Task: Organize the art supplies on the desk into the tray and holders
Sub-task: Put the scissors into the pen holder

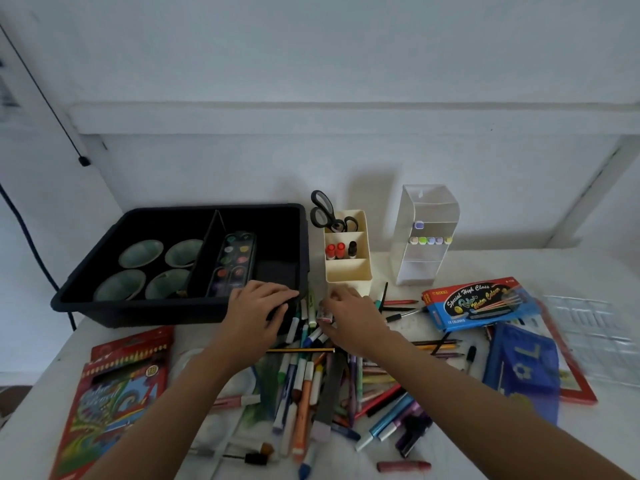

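- A pink crayon (403, 465) lies by itself closest to the person, with a bit of bare tabletop (502, 268) round it.
- A big messy pile of pens (311, 386) fills the middle, between the two arms.
- A red pencil box (114, 393) lies on the left, close to the tabletop's left edge.
- A blue pouch (523, 368) lies on the right, and a clear plastic sheet (595, 337) lies further right.
- The left hand (258, 306) is on the near right corner of the black tray (180, 315). Its grip pinches the rim, with the fingers on top and the thumb on the outside wall.
- The right hand (349, 313) is just beside it, over the far end of the pile. Its grip is curled round a small white block (325, 312).
- A blue paint box (481, 303) lies right of that hand.
- The tray sits at the back left and holds four green bowls (138, 268) and a paint set (233, 263). Its right part has open room.
- A cream holder (348, 271) stands just right of the tray with only a thin gap between. Scissors (329, 213) and little bottles (335, 250) stand in it. Its front slot is open.
- A clear holder (424, 268) stands further right with highlighters (429, 240) inside.
- There is bare tabletop right of the clear holder, up to the wall.
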### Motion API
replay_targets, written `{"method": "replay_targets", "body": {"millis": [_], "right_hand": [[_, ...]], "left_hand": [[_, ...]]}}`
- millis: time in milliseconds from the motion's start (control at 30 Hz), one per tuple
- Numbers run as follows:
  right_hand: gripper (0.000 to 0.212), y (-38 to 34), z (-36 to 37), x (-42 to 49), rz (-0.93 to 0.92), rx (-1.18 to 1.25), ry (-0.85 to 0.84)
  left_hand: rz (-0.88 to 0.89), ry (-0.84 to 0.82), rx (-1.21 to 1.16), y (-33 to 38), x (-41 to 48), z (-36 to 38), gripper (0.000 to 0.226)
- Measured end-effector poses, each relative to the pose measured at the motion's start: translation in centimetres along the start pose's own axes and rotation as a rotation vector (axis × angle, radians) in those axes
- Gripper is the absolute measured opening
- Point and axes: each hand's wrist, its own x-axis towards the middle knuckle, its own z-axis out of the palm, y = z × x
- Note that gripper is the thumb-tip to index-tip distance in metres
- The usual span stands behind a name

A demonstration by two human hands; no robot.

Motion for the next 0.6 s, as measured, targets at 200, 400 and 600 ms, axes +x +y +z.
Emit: {"method": "replay_targets", "body": {"millis": [200, 400, 600], "right_hand": [[0.03, -1.5, -0.1, 0.1, 0.117, -0.009, -0.009], [0.033, -2.5, -0.2, -0.1, 0.264, 0.036, -0.009], [0.027, -4.2, -0.2, -0.7, 0.318, 0.063, 0.067]], "left_hand": [[0.053, 0.002, -0.065, -0.4, 0.1, -0.2, 0.035], [0.059, -0.001, -0.136, -0.8, 0.7, -0.2, 0.031], [0.112, -0.052, -0.09, -1.2, 0.8, -0.9, 0.031]]}}
